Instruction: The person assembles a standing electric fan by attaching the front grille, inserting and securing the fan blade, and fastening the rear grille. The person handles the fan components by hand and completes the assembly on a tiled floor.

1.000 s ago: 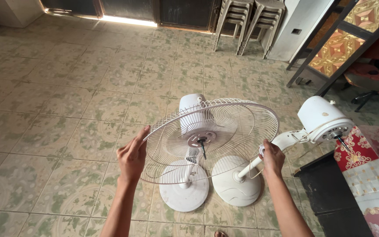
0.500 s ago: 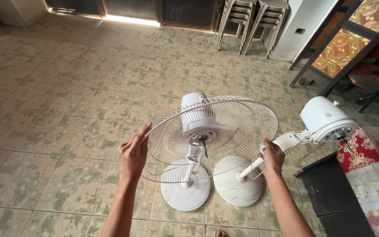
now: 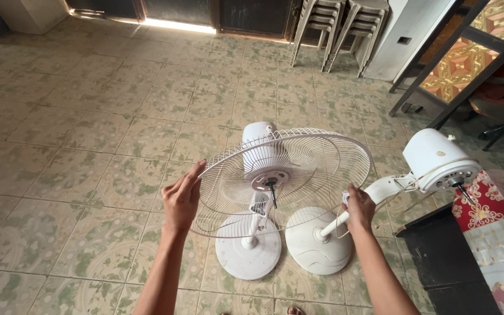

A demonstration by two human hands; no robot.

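Gripping the rim of the wire guard (image 3: pixel 284 181) on opposite sides, both hands steadied it over the fan's motor (image 3: pixel 260 153). The left hand (image 3: pixel 180 200) lay nearly flat along the near-left edge, fingers extended and thumb tucked under the rim, so its hold looked light. The right hand (image 3: pixel 359 208) was curled closed at the right edge; whether it pinched the guard alone or also the sloping pole (image 3: pixel 354 205) of the second fan just behind it could not be told.

The guard sat tilted, its hub ring around the bare shaft (image 3: pixel 273 195) of the fan, which stood upright on its round base (image 3: pixel 248 252). A second base (image 3: pixel 317 248) touched the first, and its pole leaned right toward a separate motor head (image 3: pixel 441 158).

To do this well, the guard would probably need to be kept square to the shaft, with both hands moving evenly so the thin wires did not twist or catch. The loose left-hand hold seemed the weak point, and a firmer pinch would help.

Stacked chairs (image 3: pixel 336 23) stood well apart on the tiled floor (image 3: pixel 77 146), and a dark table (image 3: pixel 447 256) with a patterned cloth (image 3: pixel 497 227) was near the right.
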